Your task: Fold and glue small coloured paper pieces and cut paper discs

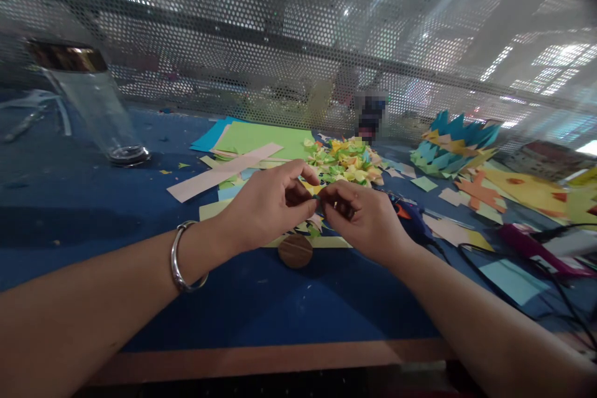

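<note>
My left hand (273, 202), with a silver bangle at its wrist, curls its fingers toward my right hand (361, 214) above the middle of the table. Their fingertips meet around a tiny dark, bluish-green piece (316, 197), too small to name and partly hidden by the fingers. Just below the hands a round brown wooden disc (295, 251) lies on the blue tabletop (298, 305). Behind them is a pile of yellow and green paper flowers (352, 161). A dark blue glue gun (413, 221) with an orange part lies beside my right hand.
At left stands a glass bottle (96, 102) with a brown lid. Green paper sheets (275, 137) and a pale pink strip (224, 172) lie behind my left hand. Rightward are zigzag-edged paper rings (454, 143), paper scraps, black cables and a magenta object (536, 252). Perforated metal mesh (261, 56) rises behind.
</note>
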### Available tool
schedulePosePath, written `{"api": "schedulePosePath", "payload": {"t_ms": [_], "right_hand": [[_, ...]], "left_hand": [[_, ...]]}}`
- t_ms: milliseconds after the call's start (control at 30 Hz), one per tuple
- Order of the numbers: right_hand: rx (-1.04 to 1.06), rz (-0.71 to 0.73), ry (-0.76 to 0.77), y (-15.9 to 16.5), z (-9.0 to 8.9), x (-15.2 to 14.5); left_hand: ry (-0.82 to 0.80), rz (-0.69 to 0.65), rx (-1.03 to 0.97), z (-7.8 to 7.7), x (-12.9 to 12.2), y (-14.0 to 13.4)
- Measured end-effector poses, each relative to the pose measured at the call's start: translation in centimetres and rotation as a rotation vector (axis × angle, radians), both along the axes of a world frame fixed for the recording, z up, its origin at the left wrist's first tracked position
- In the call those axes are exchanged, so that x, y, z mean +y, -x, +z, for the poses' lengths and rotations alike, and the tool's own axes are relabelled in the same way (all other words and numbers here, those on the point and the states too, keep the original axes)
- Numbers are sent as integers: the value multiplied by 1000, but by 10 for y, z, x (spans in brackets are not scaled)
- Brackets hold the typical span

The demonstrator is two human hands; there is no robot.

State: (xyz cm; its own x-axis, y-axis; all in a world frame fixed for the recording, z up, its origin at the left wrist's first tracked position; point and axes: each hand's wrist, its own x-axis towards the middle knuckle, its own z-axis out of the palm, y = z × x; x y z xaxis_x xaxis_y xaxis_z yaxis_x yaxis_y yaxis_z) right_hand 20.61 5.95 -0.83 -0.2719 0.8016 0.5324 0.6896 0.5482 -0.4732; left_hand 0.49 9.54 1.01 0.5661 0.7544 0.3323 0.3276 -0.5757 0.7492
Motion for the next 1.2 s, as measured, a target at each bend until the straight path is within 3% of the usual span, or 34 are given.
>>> {"api": "schedulePosePath", "payload": {"t_ms": [333,600,900,1200], "right_hand": [[165,75,167,1,1,-1],[205,53,145,-3,0,1],[228,75,184,-3,2,1],[279,129,237,-1,3,0]], "left_hand": [[241,-101,-116,-2,10,4],[495,-121,-144,13,10,5],[465,-218,-122,9,19,13],[455,-217,-84,10,19,15]]}}
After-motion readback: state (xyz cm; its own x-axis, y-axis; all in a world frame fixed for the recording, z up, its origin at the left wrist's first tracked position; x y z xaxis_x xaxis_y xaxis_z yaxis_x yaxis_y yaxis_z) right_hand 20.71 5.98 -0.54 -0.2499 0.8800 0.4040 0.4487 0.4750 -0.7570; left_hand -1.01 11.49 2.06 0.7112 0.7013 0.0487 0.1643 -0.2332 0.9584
